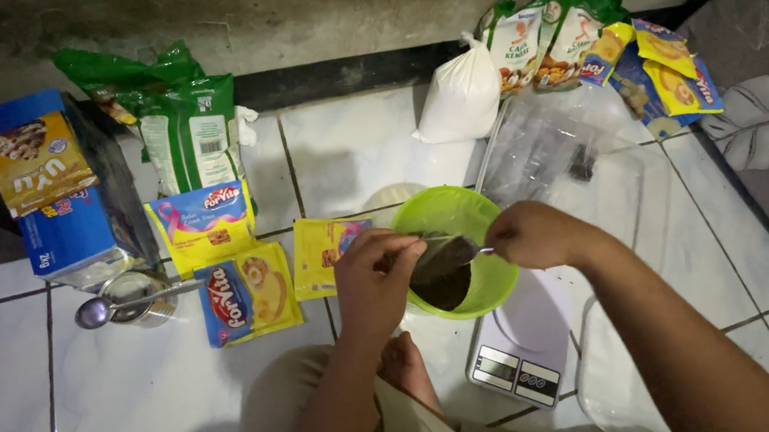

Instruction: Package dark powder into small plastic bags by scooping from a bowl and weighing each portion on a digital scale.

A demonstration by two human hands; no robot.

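A lime-green plastic bowl (pixel 459 208) stands on a white kitchen scale (pixel 521 351) on the tiled floor, with dark brown powder (pixel 444 289) inside. Over the bowl my left hand (pixel 375 282) and my right hand (pixel 533 234) together hold a small dark sachet (pixel 443 257), tipped toward the powder. A thin metal handle shows at my right fingers; whether that hand grips it I cannot tell.
Left of the bowl lie yellow sachets (pixel 255 283) and a tin with a metal spoon (pixel 124 302). A blue box (pixel 71 203) and green bag (pixel 184 123) stand behind. A white tied bag (pixel 460 95), more packets (pixel 622 61) and clear plastic containers (pixel 586 170) lie right.
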